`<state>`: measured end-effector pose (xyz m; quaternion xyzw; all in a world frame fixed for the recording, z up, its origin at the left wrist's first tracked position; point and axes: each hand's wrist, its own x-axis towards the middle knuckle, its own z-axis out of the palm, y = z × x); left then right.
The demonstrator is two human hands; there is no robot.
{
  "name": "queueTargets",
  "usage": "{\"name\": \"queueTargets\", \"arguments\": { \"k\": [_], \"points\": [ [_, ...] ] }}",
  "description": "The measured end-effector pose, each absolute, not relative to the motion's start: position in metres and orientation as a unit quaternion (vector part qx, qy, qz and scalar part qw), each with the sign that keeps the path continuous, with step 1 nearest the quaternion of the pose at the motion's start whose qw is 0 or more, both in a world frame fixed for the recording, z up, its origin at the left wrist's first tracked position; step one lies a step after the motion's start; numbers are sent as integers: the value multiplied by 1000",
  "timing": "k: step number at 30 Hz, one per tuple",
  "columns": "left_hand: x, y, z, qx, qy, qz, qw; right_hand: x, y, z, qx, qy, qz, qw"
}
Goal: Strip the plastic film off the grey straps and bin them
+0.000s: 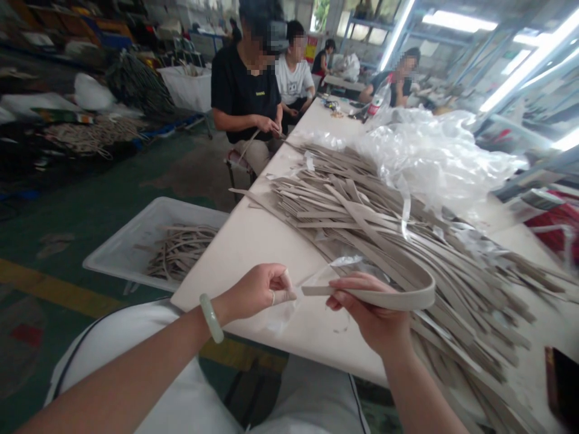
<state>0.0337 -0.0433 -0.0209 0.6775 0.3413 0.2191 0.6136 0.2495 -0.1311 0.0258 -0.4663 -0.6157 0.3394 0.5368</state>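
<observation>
Closest to the camera, white trousers with dark piping [117, 337] cover the person's lap, and a dark flat object [563, 389] sits at the right edge. Just beyond, the left hand [262, 292], with a pale green bangle [211, 318] at its wrist, is curled with thumb and fingertips together above the near edge of the tabletop [244, 253]; clear film [283, 316] shows beside it, but whether the fingers grip any of it cannot be told. To its right, the right hand [375, 313] pinches a flat beige strip [418, 286] near one end. That short end points toward the left hand, apart from it, while the rest bends round in a loop and runs back over the pile of similar strips [312, 199] spread along the tabletop.

Left of the tabletop, lower down, a white crate [117, 253] contains more strips [181, 253]. Beyond the pile lies a heap of crumpled clear plastic [420, 144], with a red-labelled bottle [379, 99] just behind it. Farther along the left side, a co-worker in a black shirt [246, 90] sits holding a strip in both hands, and another in a white shirt [295, 78] sits behind. Bright tube lights [459, 21] hang at upper right.
</observation>
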Motion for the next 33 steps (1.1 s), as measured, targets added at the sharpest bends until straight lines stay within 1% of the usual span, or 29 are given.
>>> {"name": "queueTargets", "arguments": {
  "k": [5,13,15,17,19,21,22,24,26,28,29,31,33],
  "points": [
    [34,-43,-17,655,328,222,643,243,-119,20,-457,-658,306,515],
    [36,-46,-16,647,332,208,654,226,-124,5,-464,-633,353,509],
    [35,-47,-15,672,323,195,638,221,-124,-1,-472,-636,347,503],
    [31,-47,-13,717,321,170,594,222,-122,-6,-477,-624,363,501],
    [28,-48,-11,761,326,143,542,227,-122,-10,-481,-568,391,542],
    [27,-51,-10,772,329,124,530,230,-124,-12,-480,-515,382,599],
    [28,-53,-9,761,325,118,549,228,-127,-13,-476,-517,366,610],
    [32,-58,-7,717,292,113,623,218,-133,-15,-459,-577,345,581],
    [36,-64,-5,665,237,123,697,205,-140,-18,-438,-633,364,524],
    [35,-66,-3,633,207,130,735,197,-144,-18,-428,-635,409,497],
    [33,-66,-2,626,212,125,740,196,-145,-18,-426,-611,432,509],
    [25,-64,-1,620,244,95,740,200,-143,-13,-424,-523,463,576],
    [17,-63,-1,607,259,65,749,204,-141,-7,-420,-450,455,643]
  ]
}}
